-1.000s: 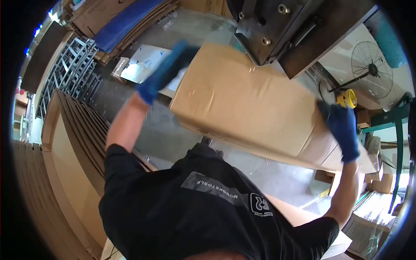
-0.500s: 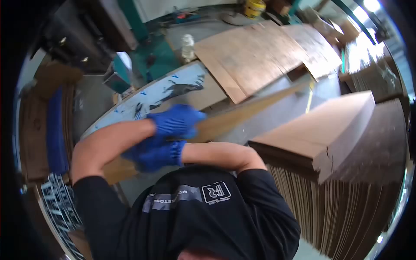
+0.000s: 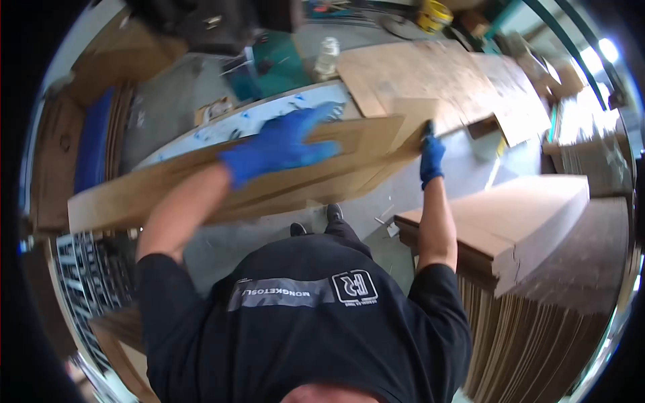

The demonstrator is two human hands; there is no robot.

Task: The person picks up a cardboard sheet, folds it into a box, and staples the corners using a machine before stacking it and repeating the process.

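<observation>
A long brown cardboard box [image 3: 295, 185], partly unfolded with creased flaps, stretches in front of my body from the left toward the centre right. My left hand [image 3: 285, 144], in a blue glove, is over its upper side with thumb and fingers spread apart, somewhat blurred. My right hand [image 3: 432, 156], also gloved in blue, has its fingers closed at the right end of the cardboard, by a raised flap [image 3: 413, 111].
A tall stack of flat cardboard [image 3: 510, 336] stands at my right, with folded cardboard [image 3: 504, 218] on top. Wooden boards [image 3: 416, 74] and a blue-and-white panel [image 3: 248, 117] lie ahead. A clear bottle [image 3: 328, 59] stands beside them. Metal racking [image 3: 87, 269] is at the left.
My hands were crossed close together at the left; now they are spread apart, the right one out at the cardboard's right end. The cardboard has opened wider and risen into view.
</observation>
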